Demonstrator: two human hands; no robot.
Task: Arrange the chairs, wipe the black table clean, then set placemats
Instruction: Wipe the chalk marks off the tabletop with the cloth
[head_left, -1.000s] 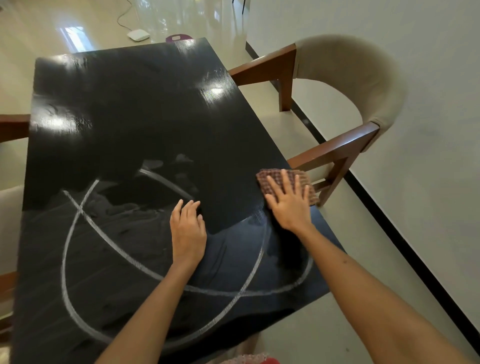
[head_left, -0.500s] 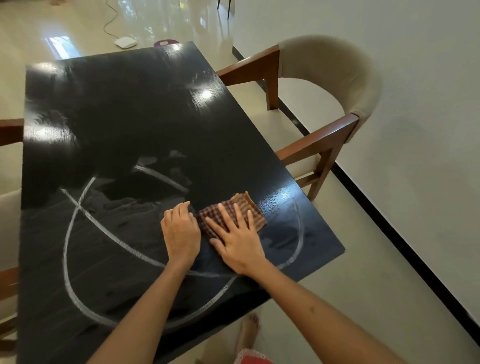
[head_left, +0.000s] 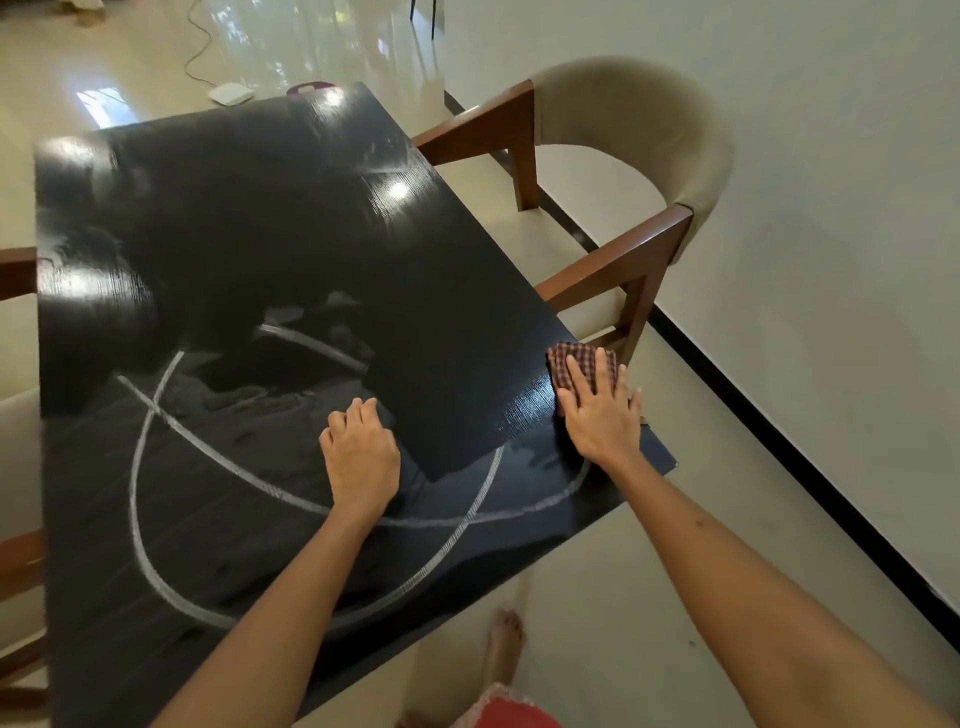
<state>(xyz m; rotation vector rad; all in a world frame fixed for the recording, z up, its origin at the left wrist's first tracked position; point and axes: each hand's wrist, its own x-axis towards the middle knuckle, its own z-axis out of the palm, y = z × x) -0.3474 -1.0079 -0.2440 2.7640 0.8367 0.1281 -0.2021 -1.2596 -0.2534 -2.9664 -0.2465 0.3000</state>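
Pale tiled floor, white wall with a dark skirting line. Black worktop (head_left: 249, 249) glossy, streaked with glare; white chalk-like arcs (head_left: 136, 483) cross its near half, not yet wiped off.

Cloth (head_left: 581, 364): one, checked red-brown, folded small, lying at the worktop's right edge near the front corner. Right hand (head_left: 600, 410) lies flat on it, fingers spread, palm pressing down — pinned, not gripped. Left hand (head_left: 360, 457) rests on bare worktop near the middle, fingers curled loosely under, holding nothing; reads as a brace.

Handling, as judged: cloth is soft, light and limp, would bunch if pushed from one edge; best driven under a flat palm over its centre. Worktop is slick, so it should slide easily; with part of it right at the edge, it could slip off.

Count: one cloth, two hands, one bare foot (head_left: 506, 644) below the front edge. Chairs: one in full view at right (head_left: 623, 156), beige padded back, brown wooden arms; brown wooden parts (head_left: 18, 270) at the left edge probably belong to others, number unclear. Placemats: none in view. Small white device (head_left: 230, 94) on the floor beyond.
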